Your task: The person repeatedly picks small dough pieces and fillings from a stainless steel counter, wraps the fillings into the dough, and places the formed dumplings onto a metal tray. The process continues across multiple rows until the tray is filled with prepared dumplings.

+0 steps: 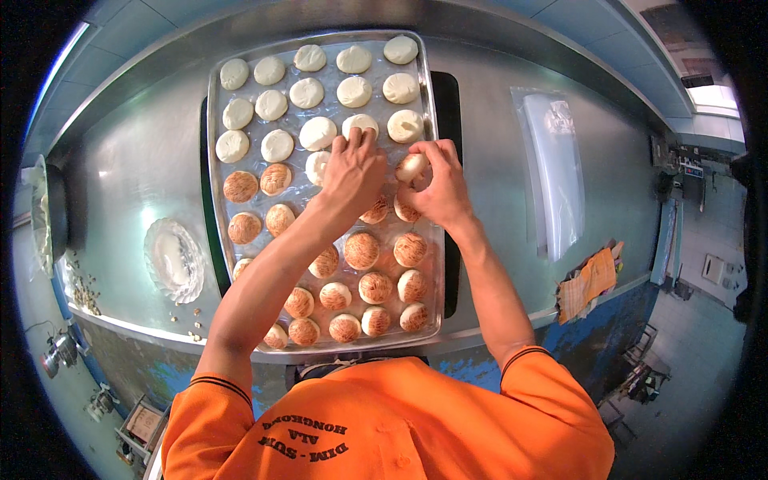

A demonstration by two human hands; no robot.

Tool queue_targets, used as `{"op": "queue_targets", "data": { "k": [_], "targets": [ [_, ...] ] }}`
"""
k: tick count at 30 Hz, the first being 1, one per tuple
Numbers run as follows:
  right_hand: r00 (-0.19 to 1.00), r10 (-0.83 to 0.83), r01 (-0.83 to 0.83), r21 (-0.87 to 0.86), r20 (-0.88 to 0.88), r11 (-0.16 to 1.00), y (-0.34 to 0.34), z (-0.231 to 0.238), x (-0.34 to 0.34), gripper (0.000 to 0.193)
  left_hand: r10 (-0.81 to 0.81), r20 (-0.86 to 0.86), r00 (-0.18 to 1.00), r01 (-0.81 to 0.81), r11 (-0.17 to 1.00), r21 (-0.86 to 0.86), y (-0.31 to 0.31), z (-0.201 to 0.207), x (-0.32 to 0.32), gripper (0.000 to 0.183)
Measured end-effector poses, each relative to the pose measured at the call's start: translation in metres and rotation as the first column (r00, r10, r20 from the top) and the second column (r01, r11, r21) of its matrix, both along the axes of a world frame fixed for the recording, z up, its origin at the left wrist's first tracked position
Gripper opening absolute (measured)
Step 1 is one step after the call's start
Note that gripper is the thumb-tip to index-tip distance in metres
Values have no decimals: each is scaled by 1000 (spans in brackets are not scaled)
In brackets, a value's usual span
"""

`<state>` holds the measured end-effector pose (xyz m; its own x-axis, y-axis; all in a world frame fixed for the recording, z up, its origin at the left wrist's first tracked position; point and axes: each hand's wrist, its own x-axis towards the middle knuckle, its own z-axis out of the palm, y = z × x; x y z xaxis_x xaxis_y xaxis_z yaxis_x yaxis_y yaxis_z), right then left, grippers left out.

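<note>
My bright orange short-sleeved cloth shirt, trimmed and lettered in black.
The cloth of my orange shirt (432, 400) spreads broad and smooth across my front, where a fold or seam, I can't tell which, runs downward (412, 436); to one side sits black block lettering (304, 440) in three short rows, the outer two curved into a rounded emblem. Thin black stripes ring the hems of my loose left sleeve (210, 420) and right sleeve (540, 384). Below them come my slim, bare forearms, my bare left hand (354, 172) and bare right hand (440, 188).

hands (352, 166) (444, 186): 2 | tray (330, 76): 1 | white buns (354, 91): 16 visible | browned buns (362, 250): 19 visible | held bun (410, 167): 1
</note>
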<state>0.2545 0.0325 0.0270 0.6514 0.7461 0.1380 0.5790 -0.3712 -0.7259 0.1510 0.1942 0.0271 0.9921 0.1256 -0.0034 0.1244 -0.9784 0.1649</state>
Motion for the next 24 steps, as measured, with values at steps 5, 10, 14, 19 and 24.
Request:
{"op": "queue_targets", "data": {
  "k": [5,10,14,19,24],
  "targets": [
    [993,-1,0,11,117,1000,7,-11,2,51,-40,-10,999,40,999,15,1,5,9,24],
    [985,-32,66,-196,170,978,-2,-11,0,50,69,3,998,-66,973,-221,10,18,-1,33],
    [990,-54,84,-233,131,969,-2,-10,-1,49,197,149,969,-111,887,-448,10,13,-7,41],
    [980,-103,136,-191,171,972,1,-11,-3,51,235,252,939,-85,866,-493,1,-5,-18,41],
    [975,-118,156,-200,189,967,1,-5,-8,52,224,216,950,-122,908,-401,-2,-8,-31,42]
  ]
}}
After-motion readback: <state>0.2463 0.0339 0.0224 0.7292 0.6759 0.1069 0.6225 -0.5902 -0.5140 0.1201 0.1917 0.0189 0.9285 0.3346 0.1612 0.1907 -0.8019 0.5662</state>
